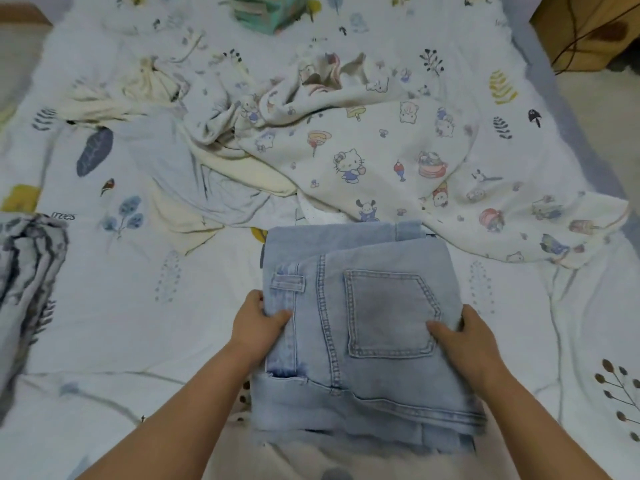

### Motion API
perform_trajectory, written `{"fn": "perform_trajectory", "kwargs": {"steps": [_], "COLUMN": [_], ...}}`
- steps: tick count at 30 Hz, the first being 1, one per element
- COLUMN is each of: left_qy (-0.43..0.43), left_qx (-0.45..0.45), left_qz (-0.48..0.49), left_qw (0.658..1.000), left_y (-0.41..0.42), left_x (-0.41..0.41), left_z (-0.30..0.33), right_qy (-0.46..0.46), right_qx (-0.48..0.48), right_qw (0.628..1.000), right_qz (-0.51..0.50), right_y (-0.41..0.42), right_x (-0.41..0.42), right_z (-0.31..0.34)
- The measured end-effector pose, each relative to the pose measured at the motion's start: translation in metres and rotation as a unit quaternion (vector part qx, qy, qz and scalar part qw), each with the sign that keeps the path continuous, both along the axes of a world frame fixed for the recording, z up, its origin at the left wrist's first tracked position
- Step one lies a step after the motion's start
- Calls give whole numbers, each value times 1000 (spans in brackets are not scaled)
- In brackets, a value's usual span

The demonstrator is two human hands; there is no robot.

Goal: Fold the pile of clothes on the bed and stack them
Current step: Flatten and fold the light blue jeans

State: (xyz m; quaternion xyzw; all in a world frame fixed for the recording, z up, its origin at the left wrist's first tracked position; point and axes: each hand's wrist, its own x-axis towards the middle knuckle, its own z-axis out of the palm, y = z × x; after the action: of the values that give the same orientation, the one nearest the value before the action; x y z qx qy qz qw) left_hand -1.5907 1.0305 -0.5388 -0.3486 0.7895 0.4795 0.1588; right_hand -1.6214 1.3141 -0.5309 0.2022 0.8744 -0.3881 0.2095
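A folded pair of light blue jeans (363, 323) lies on the bed in front of me, back pocket up. My left hand (258, 325) grips the jeans' left edge, thumb on top and fingers underneath. My right hand (462, 332) grips the right edge the same way. Beyond the jeans a white cartoon-print garment (381, 161) lies crumpled and unfolded. To its left are a pale blue cloth (194, 181) and cream-coloured clothes (114, 98), also loose.
The bed carries a white sheet with a leaf print (121, 323). A grey-and-white marbled fabric (27, 271) sits at the left edge. A green-and-pink bundle (266, 10) lies at the far end. A brown cabinet (588, 29) stands beyond the right side.
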Motion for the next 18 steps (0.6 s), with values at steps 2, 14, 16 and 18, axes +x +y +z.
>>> {"fn": "perform_trajectory", "kwargs": {"steps": [2,14,16,18], "left_qy": [23,108,120,130], "left_qx": [13,-20,-25,-28], "left_qz": [-2,76,104,133], "left_qw": [1000,991,987,982], "left_y": [0,-39,-56,-76], "left_x": [5,49,59,69], "left_z": [11,115,133,150], "right_qy": [46,159,176,193], "right_qx": [0,-12,-7,-8], "right_qw": [999,981,976,969], "right_qz": [12,107,131,155], "right_y": [-3,-57,-80,-107], "right_x": [3,1,-4,-8], "right_z": [10,116,137,155]}}
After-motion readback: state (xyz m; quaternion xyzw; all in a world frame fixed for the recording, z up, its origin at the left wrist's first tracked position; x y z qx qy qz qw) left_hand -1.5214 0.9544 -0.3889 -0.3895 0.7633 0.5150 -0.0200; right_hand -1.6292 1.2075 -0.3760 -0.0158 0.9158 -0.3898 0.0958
